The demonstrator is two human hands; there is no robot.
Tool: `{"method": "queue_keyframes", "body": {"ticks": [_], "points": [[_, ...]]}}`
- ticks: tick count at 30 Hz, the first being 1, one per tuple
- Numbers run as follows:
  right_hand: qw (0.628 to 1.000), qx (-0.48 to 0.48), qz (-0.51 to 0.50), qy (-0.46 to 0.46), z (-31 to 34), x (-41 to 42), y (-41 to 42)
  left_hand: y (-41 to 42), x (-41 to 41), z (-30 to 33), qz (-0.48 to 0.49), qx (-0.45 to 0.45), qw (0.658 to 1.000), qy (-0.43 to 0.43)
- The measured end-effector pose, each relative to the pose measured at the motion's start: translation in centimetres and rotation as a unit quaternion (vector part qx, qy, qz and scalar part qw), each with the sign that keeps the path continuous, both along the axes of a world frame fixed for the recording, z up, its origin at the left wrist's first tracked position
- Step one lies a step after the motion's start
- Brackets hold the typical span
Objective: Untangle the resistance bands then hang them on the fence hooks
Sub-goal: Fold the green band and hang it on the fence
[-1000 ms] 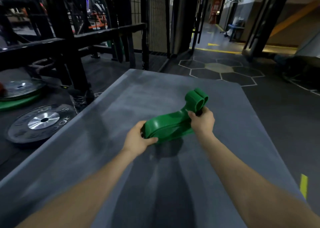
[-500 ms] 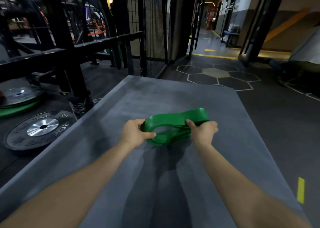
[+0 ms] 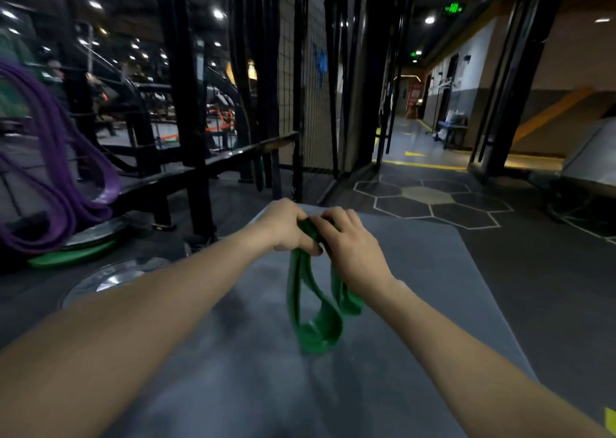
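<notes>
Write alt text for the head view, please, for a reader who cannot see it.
Two hands, left and right, hold the top of a green band whose loops hang down above a grey mat. Purple bands hang at the left, above weight plates on the gym floor, with black racks and a mesh fence behind.

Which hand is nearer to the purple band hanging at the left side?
Left. The left hand grips the green band on the side toward the purple band; the right hand is beyond it, farther away.
</notes>
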State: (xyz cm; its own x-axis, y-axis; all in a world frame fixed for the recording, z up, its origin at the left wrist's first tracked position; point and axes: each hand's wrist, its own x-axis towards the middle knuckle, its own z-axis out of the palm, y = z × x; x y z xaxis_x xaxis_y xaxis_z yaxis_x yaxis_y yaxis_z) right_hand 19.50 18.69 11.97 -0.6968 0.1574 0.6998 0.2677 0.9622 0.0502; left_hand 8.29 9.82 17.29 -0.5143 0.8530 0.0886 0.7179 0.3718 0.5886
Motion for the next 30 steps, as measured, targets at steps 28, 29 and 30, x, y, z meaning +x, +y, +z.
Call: {"method": "queue_keyframes", "body": {"ticks": [28,29,30], "points": [[0.985,-0.079,0.052,0.141,8.5,-2.7,-12.5,-16.7,-0.6,6.4,0.007,0.434,0.883,-0.178],[0.985,-0.079,0.047,0.146,8.6,-2.8,-12.7,-16.8,-0.5,6.7,0.005,0.432,0.883,-0.182],[0.985,-0.083,0.044,0.148,8.7,-3.0,-12.8,-16.8,-0.6,6.9,0.007,0.431,0.882,-0.188]]}}
